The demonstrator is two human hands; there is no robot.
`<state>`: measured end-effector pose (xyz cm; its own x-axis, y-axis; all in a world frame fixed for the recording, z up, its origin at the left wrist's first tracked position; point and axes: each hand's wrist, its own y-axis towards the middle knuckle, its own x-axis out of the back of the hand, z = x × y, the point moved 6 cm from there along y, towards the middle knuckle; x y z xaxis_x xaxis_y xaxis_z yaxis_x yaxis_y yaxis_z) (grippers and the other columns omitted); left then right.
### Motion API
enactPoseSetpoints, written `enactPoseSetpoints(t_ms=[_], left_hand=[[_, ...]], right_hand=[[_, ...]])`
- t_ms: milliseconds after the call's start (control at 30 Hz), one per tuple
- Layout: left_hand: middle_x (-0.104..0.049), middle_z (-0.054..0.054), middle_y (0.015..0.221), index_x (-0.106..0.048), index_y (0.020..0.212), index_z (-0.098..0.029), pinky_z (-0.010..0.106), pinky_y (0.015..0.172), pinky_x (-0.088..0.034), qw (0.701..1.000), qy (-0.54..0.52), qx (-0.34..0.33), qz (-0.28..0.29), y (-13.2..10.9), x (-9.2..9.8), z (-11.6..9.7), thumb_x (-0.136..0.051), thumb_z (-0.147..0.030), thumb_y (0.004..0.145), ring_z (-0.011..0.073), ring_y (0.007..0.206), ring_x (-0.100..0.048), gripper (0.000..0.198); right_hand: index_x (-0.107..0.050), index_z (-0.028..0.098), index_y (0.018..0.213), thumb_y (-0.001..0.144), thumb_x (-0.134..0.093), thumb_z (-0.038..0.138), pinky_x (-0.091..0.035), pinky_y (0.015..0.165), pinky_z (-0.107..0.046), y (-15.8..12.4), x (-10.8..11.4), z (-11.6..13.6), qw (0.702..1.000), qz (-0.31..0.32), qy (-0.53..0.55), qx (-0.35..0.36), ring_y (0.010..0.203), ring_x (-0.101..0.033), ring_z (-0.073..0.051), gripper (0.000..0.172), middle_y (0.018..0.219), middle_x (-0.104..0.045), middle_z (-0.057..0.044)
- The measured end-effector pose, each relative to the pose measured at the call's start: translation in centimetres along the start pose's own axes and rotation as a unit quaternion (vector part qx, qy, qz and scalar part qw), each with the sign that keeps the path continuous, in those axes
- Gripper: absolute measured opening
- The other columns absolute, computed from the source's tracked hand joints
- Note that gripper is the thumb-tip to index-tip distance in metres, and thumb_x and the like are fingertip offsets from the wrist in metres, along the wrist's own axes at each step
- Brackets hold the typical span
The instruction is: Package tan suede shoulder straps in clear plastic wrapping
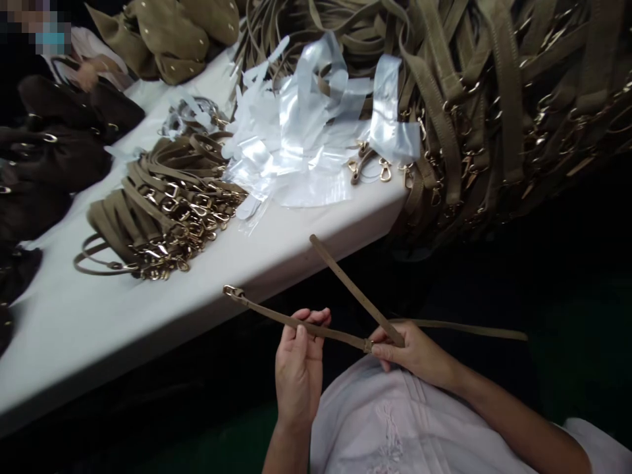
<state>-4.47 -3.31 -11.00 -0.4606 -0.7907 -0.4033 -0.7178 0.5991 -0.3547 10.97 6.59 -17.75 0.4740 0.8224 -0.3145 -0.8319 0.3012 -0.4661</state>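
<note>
A thin olive-brown strap [276,316] with a gold buckle at its far left end runs between my hands, just off the table's front edge. My left hand [300,365] pinches it midway between thumb and fingers. At its other end, my right hand [415,349] grips the strap near a small keeper loop. One length with punched holes rises up and left from the right hand toward the table edge, and another trails out to the right behind that hand. The fingertips of my right hand are partly hidden by the strap.
On the white table [276,247] lie a bundle of buckled straps [162,197] and a heap of clear plastic film [306,125]. Wide straps with gold clasps [459,118] hang over the right end. Dark bags [64,145] and an olive bag [172,39] sit farther left, near another person [93,59].
</note>
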Motion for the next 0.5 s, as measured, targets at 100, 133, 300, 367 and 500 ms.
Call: enactPoseSetpoints(t_ms=[100, 133, 300, 367, 500], left_hand=[[-0.072, 0.009, 0.101, -0.063, 0.114, -0.016, 0.046, 0.106, -0.045, 0.997, 0.027, -0.069, -0.028, 0.9, 0.8, -2.1, -0.058, -0.031, 0.094, 0.0237, 0.105, -0.067, 0.026], [-0.072, 0.01, 0.101, -0.063, 0.116, -0.015, 0.046, 0.105, -0.045, 0.995, 0.032, -0.086, -0.036, 1.2, 1.1, -2.7, -0.056, -0.032, 0.095, 0.0238, 0.104, -0.067, 0.028], [-0.074, 0.012, 0.098, -0.066, 0.112, -0.011, 0.044, 0.102, -0.048, 0.993, 0.001, -0.076, -0.094, 2.8, 3.1, -3.6, -0.047, -0.031, 0.098, 0.023, 0.099, -0.069, 0.031], [-0.074, 0.01, 0.094, -0.069, 0.107, -0.01, 0.038, 0.097, -0.051, 0.99, -0.024, -0.044, -0.13, 3.5, 4.4, -3.2, -0.045, -0.024, 0.098, 0.02, 0.093, -0.07, 0.029], [-0.074, 0.007, 0.09, -0.07, 0.094, -0.011, 0.028, 0.088, -0.055, 0.981, -0.069, 0.009, -0.181, 4.6, 6.6, -2.1, -0.044, -0.012, 0.097, 0.0143, 0.086, -0.071, 0.026]], right_hand=[[-0.07, 0.016, 0.085, 0.082, -0.066, 0.043, -0.039, 0.061, -0.027, 0.0, 0.5, -0.3, 0.999, -0.018, -0.042, -0.013, 0.059, -0.052, -0.013, 0.028, 0.06, -0.061, 0.001], [-0.07, 0.016, 0.085, 0.082, -0.066, 0.044, -0.039, 0.062, -0.027, 0.0, 0.7, -0.4, 0.998, -0.022, -0.049, -0.018, 0.059, -0.052, -0.014, 0.028, 0.061, -0.061, 0.001], [-0.069, 0.016, 0.084, 0.082, -0.067, 0.044, -0.04, 0.065, -0.028, -0.3, 0.7, -0.8, 0.999, -0.005, -0.037, -0.021, 0.061, -0.053, -0.014, 0.029, 0.062, -0.062, 0.0], [-0.069, 0.015, 0.085, 0.083, -0.068, 0.044, -0.04, 0.065, -0.028, -0.5, 0.6, -0.9, 1.0, 0.009, -0.016, -0.022, 0.06, -0.053, -0.013, 0.029, 0.061, -0.063, 0.0], [-0.068, 0.014, 0.086, 0.082, -0.07, 0.045, -0.039, 0.063, -0.027, -0.8, 0.2, -0.7, 0.999, 0.035, 0.018, -0.026, 0.057, -0.052, -0.012, 0.031, 0.058, -0.062, 0.001]])
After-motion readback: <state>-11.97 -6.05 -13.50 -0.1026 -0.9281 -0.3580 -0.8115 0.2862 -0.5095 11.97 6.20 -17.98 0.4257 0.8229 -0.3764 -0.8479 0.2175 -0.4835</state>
